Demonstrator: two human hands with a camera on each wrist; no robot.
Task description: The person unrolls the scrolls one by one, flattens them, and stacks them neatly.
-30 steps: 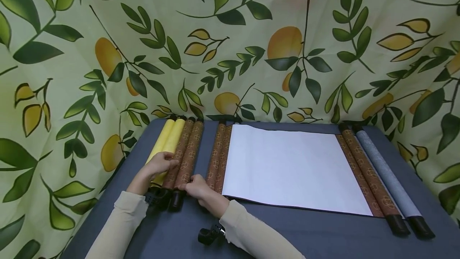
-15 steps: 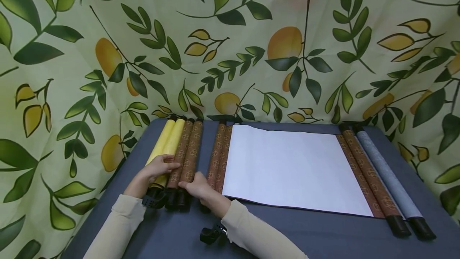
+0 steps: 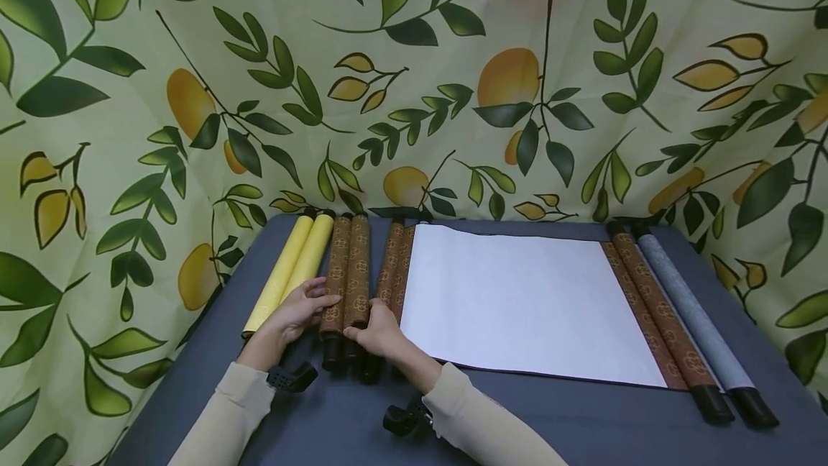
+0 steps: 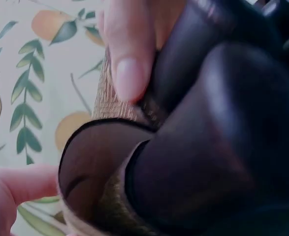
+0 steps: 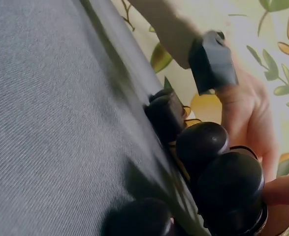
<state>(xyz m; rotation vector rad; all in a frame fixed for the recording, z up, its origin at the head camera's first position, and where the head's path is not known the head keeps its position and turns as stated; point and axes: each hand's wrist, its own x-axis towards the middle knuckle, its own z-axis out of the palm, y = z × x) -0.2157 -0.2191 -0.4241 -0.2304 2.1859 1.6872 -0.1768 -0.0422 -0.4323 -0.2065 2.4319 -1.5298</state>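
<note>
Rolled scrolls [image 3: 346,272] left of open scroll [image 3: 527,300]; two rolls [image 3: 686,315] right.

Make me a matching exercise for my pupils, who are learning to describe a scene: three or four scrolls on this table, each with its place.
Things:
1. yellow scrolls
2. brown rolled scrolls
3. grey scroll
4. open white scroll

Places:
A. far right
B. between both hands
C. middle of the table
D. far left

Pairs: 1-D, 2-B, 3-A, 4-C
</note>
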